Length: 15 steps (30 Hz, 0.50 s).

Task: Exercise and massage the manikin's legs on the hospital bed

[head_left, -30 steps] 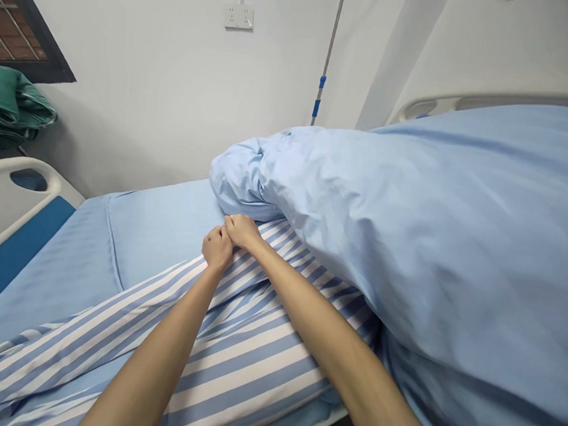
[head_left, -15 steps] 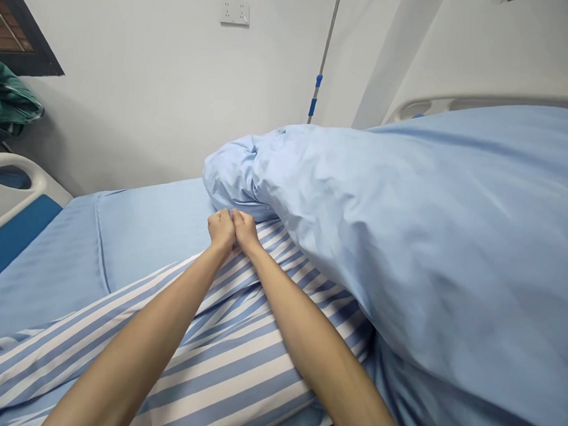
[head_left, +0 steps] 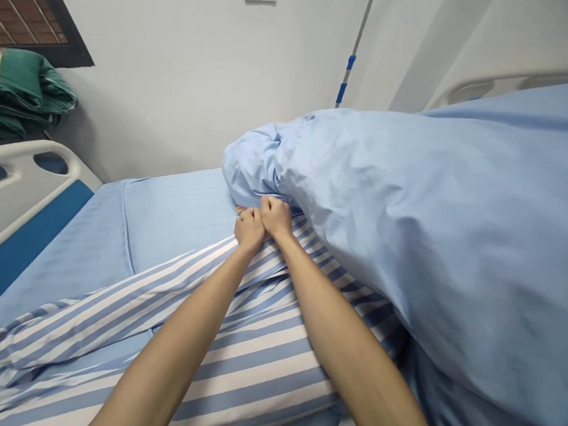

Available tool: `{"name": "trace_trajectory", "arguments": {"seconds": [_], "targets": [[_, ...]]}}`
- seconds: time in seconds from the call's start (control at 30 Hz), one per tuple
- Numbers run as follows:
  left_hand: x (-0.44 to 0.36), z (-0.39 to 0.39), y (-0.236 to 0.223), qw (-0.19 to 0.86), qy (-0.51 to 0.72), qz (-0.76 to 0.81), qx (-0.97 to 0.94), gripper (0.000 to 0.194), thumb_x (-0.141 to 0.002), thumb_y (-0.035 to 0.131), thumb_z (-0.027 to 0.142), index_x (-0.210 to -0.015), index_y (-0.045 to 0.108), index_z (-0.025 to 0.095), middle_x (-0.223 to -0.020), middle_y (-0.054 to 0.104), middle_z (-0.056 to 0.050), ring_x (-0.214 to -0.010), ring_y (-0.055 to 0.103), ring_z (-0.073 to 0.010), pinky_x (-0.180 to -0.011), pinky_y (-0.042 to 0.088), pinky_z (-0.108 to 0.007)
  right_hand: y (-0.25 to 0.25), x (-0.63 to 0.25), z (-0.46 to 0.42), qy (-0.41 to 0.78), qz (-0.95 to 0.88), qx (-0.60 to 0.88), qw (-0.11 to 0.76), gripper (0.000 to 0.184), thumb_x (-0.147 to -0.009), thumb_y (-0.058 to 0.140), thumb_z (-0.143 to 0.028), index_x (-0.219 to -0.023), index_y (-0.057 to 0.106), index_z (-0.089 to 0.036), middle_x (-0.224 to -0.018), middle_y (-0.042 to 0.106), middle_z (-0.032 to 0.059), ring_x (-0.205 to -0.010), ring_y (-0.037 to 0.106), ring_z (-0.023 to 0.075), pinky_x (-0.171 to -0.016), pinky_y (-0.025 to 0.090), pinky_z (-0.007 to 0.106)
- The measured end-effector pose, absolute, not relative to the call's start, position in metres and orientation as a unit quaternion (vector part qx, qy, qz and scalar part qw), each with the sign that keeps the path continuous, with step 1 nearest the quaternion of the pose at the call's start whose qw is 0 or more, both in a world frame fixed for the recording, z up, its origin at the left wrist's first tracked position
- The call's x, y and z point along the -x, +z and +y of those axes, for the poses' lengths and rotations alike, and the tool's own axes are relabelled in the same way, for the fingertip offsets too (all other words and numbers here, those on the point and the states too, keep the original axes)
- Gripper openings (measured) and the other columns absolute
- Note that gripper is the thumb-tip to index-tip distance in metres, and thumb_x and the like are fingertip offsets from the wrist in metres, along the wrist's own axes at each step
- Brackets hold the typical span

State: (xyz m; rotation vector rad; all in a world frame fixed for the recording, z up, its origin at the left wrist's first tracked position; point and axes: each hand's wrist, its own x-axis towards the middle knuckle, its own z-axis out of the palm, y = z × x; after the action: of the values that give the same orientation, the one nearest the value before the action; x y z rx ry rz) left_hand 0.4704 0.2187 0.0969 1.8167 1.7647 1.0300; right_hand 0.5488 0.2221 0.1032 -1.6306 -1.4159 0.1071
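Note:
Both my hands are closed into fists, side by side at the lower edge of a blue quilt. My left hand rests over the striped trousers of a person lying on the bed. My right hand touches it and sits slightly higher, against the quilt's edge. Whatever cloth the fingers hold is hidden in the fists. A small bit of skin, perhaps the lying person's fingers, shows just beyond my left hand. The quilt covers the person's upper body. The trousers are blue and white and wrinkled.
The light blue bed sheet runs along the far side. A cream and blue bed end board stands at left, with folded green cloth behind it. A pole with blue collars stands by the wall.
The view has swung left and down, showing more of the end board and a bit of the person's lower leg. My right hand now sits higher than my left.

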Motion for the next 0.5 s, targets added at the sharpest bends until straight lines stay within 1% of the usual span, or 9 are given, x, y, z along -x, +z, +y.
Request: {"name": "trace_trajectory", "arguments": {"seconds": [0.13, 0.27, 0.4, 0.5], "targets": [[-0.472, 0.218, 0.100, 0.207, 0.355, 0.624, -0.665, 0.032, -0.081, 0.032, 0.033, -0.071, 0.060, 0.022, -0.086, 0.066, -0.007, -0.082, 0.056, -0.0193, -0.071, 0.038, -0.030, 0.093, -0.555, 0.230, 0.065, -0.546, 0.690, 0.471, 0.043, -0.088, 0.030, -0.036, -0.063, 0.058, -0.014, -0.061, 0.059, 0.0039, -0.054, 0.041, 0.0115, -0.054, 0.025, 0.024], [-0.461, 0.209, 0.105, 0.248, 0.358, 0.579, -0.690, 0.030, -0.080, 0.034, 0.031, -0.061, 0.054, 0.020, -0.073, 0.063, -0.004, -0.071, 0.053, -0.0155, -0.065, 0.036, -0.026, 0.093, -0.555, 0.229, 0.063, -0.557, 0.692, 0.456, 0.045, -0.089, 0.028, -0.037, -0.068, 0.060, -0.013, -0.065, 0.061, 0.0050, -0.056, 0.043, 0.0118, -0.054, 0.025, 0.023], [-0.432, 0.167, 0.117, 0.260, 0.364, 0.538, -0.714, 0.030, -0.081, 0.034, 0.031, -0.056, 0.046, 0.020, -0.058, 0.053, 0.000, -0.061, 0.048, -0.0124, -0.058, 0.033, -0.024, 0.099, -0.549, 0.223, 0.051, -0.567, 0.723, 0.391, 0.047, -0.090, 0.024, -0.037, -0.076, 0.062, -0.013, -0.077, 0.065, 0.0090, -0.065, 0.051, 0.0144, -0.058, 0.028, 0.024], [-0.413, 0.113, 0.140, 0.235, 0.394, 0.504, -0.732, 0.029, -0.082, 0.033, 0.032, -0.059, 0.048, 0.021, -0.057, 0.052, 0.001, -0.058, 0.047, -0.0120, -0.057, 0.035, -0.026, 0.105, -0.539, 0.217, 0.037, -0.583, 0.754, 0.301, 0.047, -0.091, 0.021, -0.036, -0.086, 0.062, -0.014, -0.087, 0.065, 0.0106, -0.075, 0.055, 0.0166, -0.063, 0.030, 0.026]]}}
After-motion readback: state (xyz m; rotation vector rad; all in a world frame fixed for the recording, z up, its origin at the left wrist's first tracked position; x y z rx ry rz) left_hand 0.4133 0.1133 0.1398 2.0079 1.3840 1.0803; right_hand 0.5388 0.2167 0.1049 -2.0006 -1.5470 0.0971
